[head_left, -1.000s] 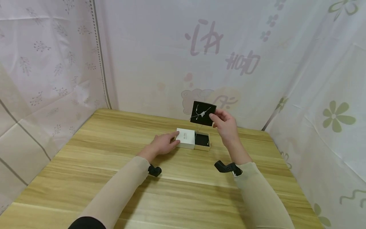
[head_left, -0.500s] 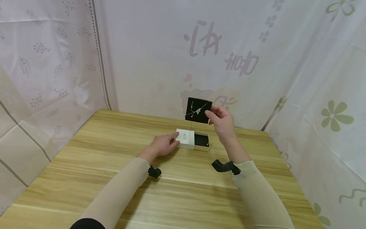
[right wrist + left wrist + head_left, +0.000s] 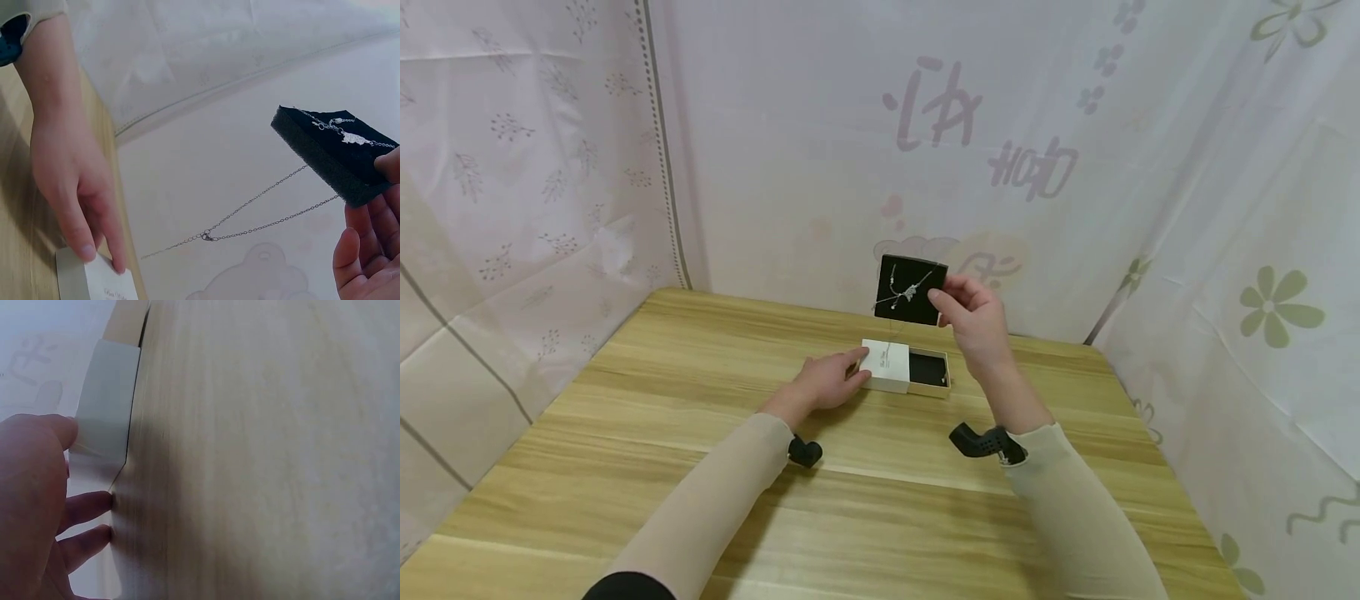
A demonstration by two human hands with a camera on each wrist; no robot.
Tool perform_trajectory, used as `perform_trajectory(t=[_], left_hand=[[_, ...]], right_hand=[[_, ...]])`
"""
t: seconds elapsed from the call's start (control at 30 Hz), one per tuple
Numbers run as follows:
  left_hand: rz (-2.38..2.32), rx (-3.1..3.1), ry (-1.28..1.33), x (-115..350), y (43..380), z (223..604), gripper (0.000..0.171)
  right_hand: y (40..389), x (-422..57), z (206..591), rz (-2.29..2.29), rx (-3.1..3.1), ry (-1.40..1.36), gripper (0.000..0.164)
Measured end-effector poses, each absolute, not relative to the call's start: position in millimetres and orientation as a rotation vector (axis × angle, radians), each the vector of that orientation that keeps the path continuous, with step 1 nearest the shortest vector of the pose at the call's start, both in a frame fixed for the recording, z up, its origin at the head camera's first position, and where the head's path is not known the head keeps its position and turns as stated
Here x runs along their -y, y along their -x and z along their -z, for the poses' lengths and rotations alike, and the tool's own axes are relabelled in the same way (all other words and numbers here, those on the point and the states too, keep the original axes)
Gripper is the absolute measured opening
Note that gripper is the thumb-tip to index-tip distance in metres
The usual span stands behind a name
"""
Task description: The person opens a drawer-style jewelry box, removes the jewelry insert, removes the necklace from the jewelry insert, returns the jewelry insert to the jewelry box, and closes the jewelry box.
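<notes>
My right hand [image 3: 981,325] pinches a square black foam pad [image 3: 917,310] by its right edge, thumb on the front, above the table. A silver necklace [image 3: 355,139] with a small pendant lies across the pad, and its chain [image 3: 275,225] hangs in a loop behind it, joined at a clasp [image 3: 207,235]. Below, a white jewelry box sleeve [image 3: 886,367] sits on the table, its inner tray [image 3: 929,390] slid partly out to the right, showing a black inside. My left hand [image 3: 826,382] grips the sleeve's left end between thumb and forefinger, seen close in the left wrist view.
The wood-grain table [image 3: 850,508] runs back to a pale printed curtain [image 3: 790,167]. More curtain hangs at the left and right sides. Both wrists wear black camera mounts, the right mount [image 3: 977,442] jutting inward over the table.
My right hand has carried the foam pad and necklace left and slightly up, from above the open tray to above the sleeve. The left hand and box stay put.
</notes>
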State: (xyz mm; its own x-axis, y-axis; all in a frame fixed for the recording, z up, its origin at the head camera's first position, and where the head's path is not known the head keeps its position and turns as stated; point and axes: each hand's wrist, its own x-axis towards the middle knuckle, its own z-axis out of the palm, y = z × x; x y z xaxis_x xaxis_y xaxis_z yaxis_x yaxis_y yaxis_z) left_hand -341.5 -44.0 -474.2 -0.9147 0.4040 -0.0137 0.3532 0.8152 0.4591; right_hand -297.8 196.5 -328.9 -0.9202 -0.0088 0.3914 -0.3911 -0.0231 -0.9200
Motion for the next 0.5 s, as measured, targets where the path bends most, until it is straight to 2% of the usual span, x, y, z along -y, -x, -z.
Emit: perform_trajectory(t=[0.5], left_hand=[[-0.671, -2.873, -0.631, 45.9, 343.4, 475.7, 0.065]], right_hand=[[291.8, -188.2, 326.8, -2.083, 2.003, -0.401, 0.012]])
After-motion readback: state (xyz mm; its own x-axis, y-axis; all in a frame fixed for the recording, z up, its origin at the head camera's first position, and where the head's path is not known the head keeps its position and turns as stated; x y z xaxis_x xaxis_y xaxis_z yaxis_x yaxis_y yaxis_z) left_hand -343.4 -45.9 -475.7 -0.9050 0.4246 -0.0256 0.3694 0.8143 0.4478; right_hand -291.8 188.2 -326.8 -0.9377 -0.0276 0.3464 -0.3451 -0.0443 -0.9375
